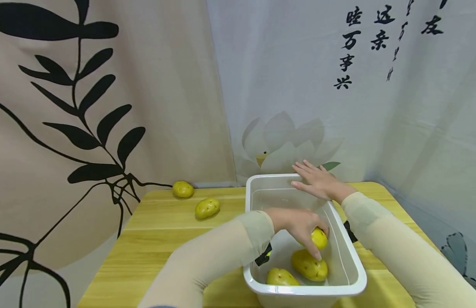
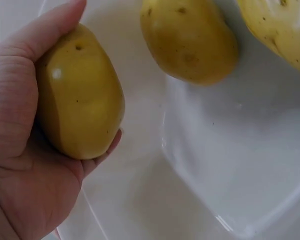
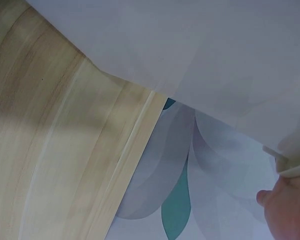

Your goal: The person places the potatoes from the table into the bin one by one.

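Note:
Inside the white plastic bin [image 1: 307, 290], my left hand [image 1: 299, 226] grips a yellow potato [image 2: 80, 95], with thumb and fingers curled round its sides. Below that hand, two more potatoes lie on the bin's floor: a larger potato [image 1: 309, 265] and another potato [image 1: 282, 277] by the near wall. My right hand [image 1: 318, 182] rests on the bin's far right corner with its fingers stretched out over the rim. In the right wrist view only a small part of the right hand [image 3: 290, 207] shows beside the rim.
Two potatoes lie on the wooden table [image 1: 164, 239] left of the bin: one potato [image 1: 183, 189] at the back edge, another potato [image 1: 207, 208] nearer. A printed curtain [image 1: 176, 94] hangs right behind the table.

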The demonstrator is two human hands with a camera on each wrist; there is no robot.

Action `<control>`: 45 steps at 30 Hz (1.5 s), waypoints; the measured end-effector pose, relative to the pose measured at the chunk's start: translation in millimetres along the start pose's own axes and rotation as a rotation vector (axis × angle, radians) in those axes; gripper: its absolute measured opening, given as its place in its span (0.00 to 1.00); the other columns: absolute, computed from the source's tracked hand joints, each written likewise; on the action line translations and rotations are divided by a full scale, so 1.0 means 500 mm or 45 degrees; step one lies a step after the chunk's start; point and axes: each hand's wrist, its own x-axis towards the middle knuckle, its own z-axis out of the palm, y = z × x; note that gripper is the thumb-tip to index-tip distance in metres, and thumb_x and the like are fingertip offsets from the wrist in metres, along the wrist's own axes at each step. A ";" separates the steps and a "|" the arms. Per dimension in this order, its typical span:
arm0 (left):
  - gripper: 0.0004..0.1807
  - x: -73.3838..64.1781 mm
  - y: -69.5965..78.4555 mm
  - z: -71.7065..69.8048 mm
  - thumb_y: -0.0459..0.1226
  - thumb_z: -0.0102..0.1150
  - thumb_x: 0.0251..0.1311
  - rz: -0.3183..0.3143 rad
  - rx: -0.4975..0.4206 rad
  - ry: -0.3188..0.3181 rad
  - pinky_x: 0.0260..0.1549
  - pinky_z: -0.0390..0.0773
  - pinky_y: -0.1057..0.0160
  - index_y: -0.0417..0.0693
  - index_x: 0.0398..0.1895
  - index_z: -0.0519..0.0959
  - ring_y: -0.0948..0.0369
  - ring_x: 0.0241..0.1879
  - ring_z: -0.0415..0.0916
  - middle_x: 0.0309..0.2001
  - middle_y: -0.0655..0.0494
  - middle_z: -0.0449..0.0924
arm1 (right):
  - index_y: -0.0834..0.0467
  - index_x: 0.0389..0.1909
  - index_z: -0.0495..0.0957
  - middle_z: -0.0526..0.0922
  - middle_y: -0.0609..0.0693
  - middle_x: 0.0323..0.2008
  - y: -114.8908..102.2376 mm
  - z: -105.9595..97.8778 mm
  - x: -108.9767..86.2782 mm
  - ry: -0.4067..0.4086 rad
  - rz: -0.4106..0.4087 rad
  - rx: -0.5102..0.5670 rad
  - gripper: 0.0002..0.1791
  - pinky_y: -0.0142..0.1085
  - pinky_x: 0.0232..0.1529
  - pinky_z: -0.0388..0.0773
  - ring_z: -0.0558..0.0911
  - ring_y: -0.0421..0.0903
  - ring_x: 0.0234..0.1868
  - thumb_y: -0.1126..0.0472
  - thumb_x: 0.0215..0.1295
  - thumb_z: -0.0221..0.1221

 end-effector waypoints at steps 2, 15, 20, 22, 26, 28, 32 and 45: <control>0.25 0.000 0.002 0.002 0.58 0.72 0.44 -0.006 -0.014 -0.013 0.37 0.70 0.74 0.67 0.47 0.77 0.73 0.39 0.71 0.39 0.74 0.74 | 0.51 0.76 0.46 0.45 0.53 0.76 0.000 0.000 0.000 -0.001 -0.001 0.000 0.41 0.67 0.65 0.37 0.40 0.57 0.75 0.33 0.71 0.38; 0.27 0.001 0.015 0.010 0.57 0.75 0.41 -0.018 0.040 -0.058 0.37 0.70 0.74 0.66 0.47 0.78 0.72 0.38 0.71 0.38 0.74 0.74 | 0.50 0.76 0.45 0.43 0.52 0.76 0.000 -0.005 0.003 -0.020 0.009 0.008 0.41 0.67 0.65 0.36 0.39 0.56 0.75 0.32 0.70 0.38; 0.28 0.002 0.016 0.011 0.55 0.76 0.41 0.002 0.020 -0.069 0.40 0.68 0.76 0.63 0.47 0.78 0.74 0.40 0.70 0.40 0.72 0.75 | 0.50 0.76 0.45 0.43 0.52 0.76 0.003 -0.004 0.005 -0.021 0.014 -0.002 0.41 0.67 0.65 0.37 0.38 0.55 0.75 0.32 0.70 0.37; 0.28 0.003 0.016 0.011 0.54 0.76 0.42 0.016 0.008 -0.073 0.41 0.68 0.77 0.61 0.48 0.78 0.74 0.41 0.70 0.41 0.71 0.75 | 0.50 0.76 0.45 0.43 0.52 0.76 0.003 -0.004 0.006 -0.021 0.014 -0.005 0.41 0.67 0.65 0.37 0.39 0.56 0.75 0.32 0.70 0.37; 0.28 0.003 0.018 0.011 0.53 0.75 0.44 0.005 0.000 -0.076 0.43 0.67 0.76 0.60 0.49 0.78 0.73 0.43 0.70 0.44 0.68 0.76 | 0.51 0.76 0.46 0.45 0.53 0.76 0.004 -0.005 0.006 -0.012 0.011 -0.007 0.41 0.67 0.65 0.38 0.40 0.57 0.75 0.32 0.71 0.38; 0.27 0.003 0.019 0.011 0.53 0.75 0.44 -0.006 -0.006 -0.080 0.43 0.67 0.76 0.60 0.49 0.78 0.72 0.44 0.70 0.45 0.67 0.77 | 0.51 0.76 0.46 0.45 0.53 0.76 0.003 -0.006 0.005 -0.012 0.009 -0.002 0.41 0.67 0.65 0.37 0.40 0.57 0.75 0.32 0.71 0.38; 0.27 0.001 0.020 0.013 0.52 0.75 0.45 0.011 -0.006 -0.076 0.42 0.67 0.77 0.59 0.49 0.78 0.72 0.43 0.71 0.45 0.66 0.77 | 0.51 0.76 0.45 0.43 0.52 0.76 0.001 -0.006 0.004 -0.026 0.011 -0.003 0.41 0.66 0.65 0.37 0.39 0.57 0.75 0.32 0.70 0.38; 0.28 0.001 0.020 0.012 0.52 0.74 0.45 0.053 0.001 -0.059 0.41 0.67 0.78 0.58 0.51 0.78 0.71 0.44 0.72 0.45 0.65 0.78 | 0.51 0.76 0.46 0.44 0.52 0.76 0.001 -0.003 0.002 -0.020 0.011 -0.001 0.41 0.67 0.65 0.39 0.40 0.57 0.75 0.32 0.71 0.38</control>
